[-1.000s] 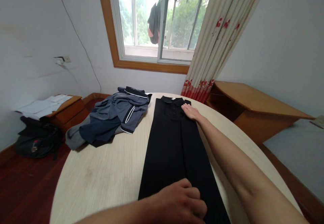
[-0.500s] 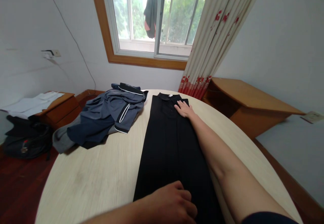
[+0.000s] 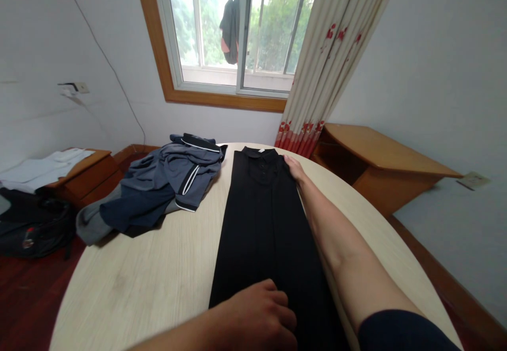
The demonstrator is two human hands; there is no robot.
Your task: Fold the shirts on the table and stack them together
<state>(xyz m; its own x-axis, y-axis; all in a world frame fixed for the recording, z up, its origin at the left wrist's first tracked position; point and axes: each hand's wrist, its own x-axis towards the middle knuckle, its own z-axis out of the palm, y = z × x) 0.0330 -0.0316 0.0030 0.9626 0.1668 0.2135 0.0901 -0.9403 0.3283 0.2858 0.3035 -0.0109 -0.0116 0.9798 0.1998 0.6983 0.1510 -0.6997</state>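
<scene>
A black polo shirt (image 3: 253,224) lies in a long, narrow shape on the round table (image 3: 138,277), its collar at the far end. Beside the collar, my right hand (image 3: 293,168) is closed at the shirt's far right edge; the thumb is hidden. Over the near part of the shirt, my left hand (image 3: 263,314) has its fingers curled downward and closed. Its fingertips are out of sight, so what they hold, if anything, cannot be made out.
A heap of grey and navy shirts (image 3: 158,176) covers the table's far left. Left of the table stand a wooden cabinet (image 3: 91,174) with papers and a black bag (image 3: 35,224). A wooden desk (image 3: 380,155) is at the right, near the curtain (image 3: 328,60).
My right hand has slid from lying spread on the shirt beside the collar to the shirt's right edge, its fingers now closer together. My left hand stays over the near part.
</scene>
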